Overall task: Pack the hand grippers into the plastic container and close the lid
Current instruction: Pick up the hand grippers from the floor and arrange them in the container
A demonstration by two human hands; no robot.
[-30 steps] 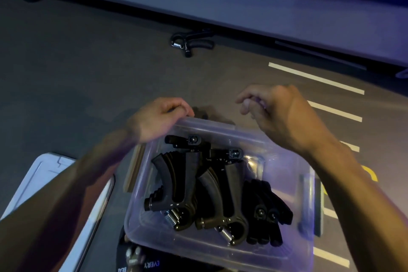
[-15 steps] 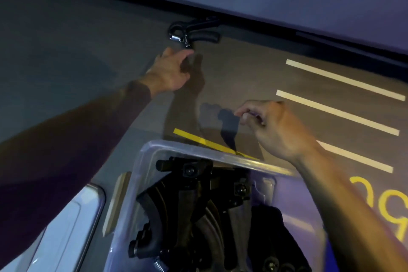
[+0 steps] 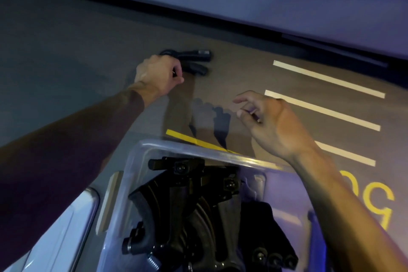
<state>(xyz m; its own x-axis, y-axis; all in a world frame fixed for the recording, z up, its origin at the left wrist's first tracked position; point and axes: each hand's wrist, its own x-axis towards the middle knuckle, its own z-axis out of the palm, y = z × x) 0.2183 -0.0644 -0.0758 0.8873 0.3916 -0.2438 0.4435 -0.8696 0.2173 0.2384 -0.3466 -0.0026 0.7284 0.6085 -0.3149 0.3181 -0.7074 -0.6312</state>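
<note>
A clear plastic container (image 3: 141,161) sits on the floor at the bottom centre, holding several black hand grippers (image 3: 189,210). Further away on the floor lies one more black hand gripper (image 3: 196,59), its two handles pointing right. My left hand (image 3: 156,75) is stretched out and closed around that gripper's spring end, which the fingers hide. My right hand (image 3: 269,121) hovers above the floor just beyond the container's far right rim, fingers loosely curled and apart, with nothing in it.
The white container lid (image 3: 57,232) lies on the floor at the lower left, beside the container. Pale tape stripes (image 3: 326,79) and yellow markings (image 3: 198,141) cross the brown floor on the right. A dark wall base (image 3: 242,31) runs along the far side.
My left hand left the container's rim, reached forward across the floor and closed on the far hand gripper. The view tipped forward. My right hand stayed near the rim, its fingers opening slightly.
</note>
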